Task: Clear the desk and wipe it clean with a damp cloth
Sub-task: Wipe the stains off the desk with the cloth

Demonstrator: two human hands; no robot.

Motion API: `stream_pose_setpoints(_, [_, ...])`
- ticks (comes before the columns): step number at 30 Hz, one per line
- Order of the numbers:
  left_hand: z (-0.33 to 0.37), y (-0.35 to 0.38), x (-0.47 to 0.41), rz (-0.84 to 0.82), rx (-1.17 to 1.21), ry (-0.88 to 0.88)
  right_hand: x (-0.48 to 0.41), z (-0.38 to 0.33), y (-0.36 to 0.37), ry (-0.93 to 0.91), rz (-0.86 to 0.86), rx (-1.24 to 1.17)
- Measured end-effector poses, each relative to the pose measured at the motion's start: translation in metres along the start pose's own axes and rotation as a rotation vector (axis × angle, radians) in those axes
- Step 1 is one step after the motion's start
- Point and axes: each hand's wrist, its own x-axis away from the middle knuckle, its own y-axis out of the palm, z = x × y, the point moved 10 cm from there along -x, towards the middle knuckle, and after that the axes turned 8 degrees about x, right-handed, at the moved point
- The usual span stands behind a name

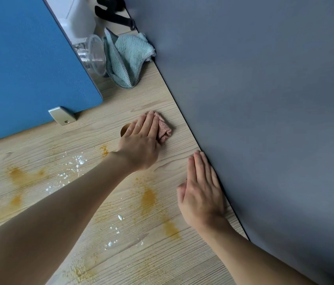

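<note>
A light wooden desk [92, 140] carries smears of orange powder [148, 197] and scattered white grains [75, 163]. My left hand [141, 140] lies flat with straight fingers on a small pink cloth [164, 128], pressing it to the desk near the grey panel. A brown round object [125, 128] shows partly under that hand. My right hand [202, 192] rests flat and open on the desk, its edge against the grey panel.
A blue divider [28, 64] stands at the left on a metal bracket [61, 116]. A grey panel [264, 99] bounds the desk on the right. In the far corner lie a teal cloth [127, 58] and a clear plastic cup [92, 54] on its side.
</note>
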Motion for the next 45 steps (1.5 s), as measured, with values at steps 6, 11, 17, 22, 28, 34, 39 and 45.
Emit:
stream_pose_setpoints(6, [0.005, 0.007, 0.039, -0.005, -0.123, 0.110, 0.000, -0.001, 0.000, 0.002, -0.007, 0.016])
stream_pose_setpoints(11, [0.008, 0.008, 0.037, -0.006, -0.066, 0.071, 0.000, -0.001, 0.000, 0.003, 0.013, 0.002])
stream_pose_setpoints(17, [0.007, 0.016, 0.067, -0.023, -0.051, 0.138, 0.000, -0.002, -0.001, 0.003, 0.005, 0.017])
stream_pose_setpoints(22, [0.014, 0.020, 0.063, -0.013, 0.004, 0.093, 0.000, -0.001, 0.000, 0.007, 0.009, 0.026])
stream_pose_setpoints(28, [0.014, 0.021, 0.071, 0.004, -0.017, 0.142, 0.000, -0.001, -0.001, 0.006, 0.025, 0.023])
stream_pose_setpoints(34, [0.017, 0.023, 0.072, 0.002, 0.014, 0.106, 0.000, -0.001, -0.002, 0.012, 0.026, 0.019])
stream_pose_setpoints(39, [0.026, 0.023, 0.060, 0.044, 0.038, 0.120, 0.001, -0.002, 0.000, -0.002, 0.022, 0.018])
stream_pose_setpoints(45, [0.013, 0.030, 0.097, 0.018, 0.032, 0.143, 0.001, -0.002, -0.001, 0.004, 0.036, 0.005])
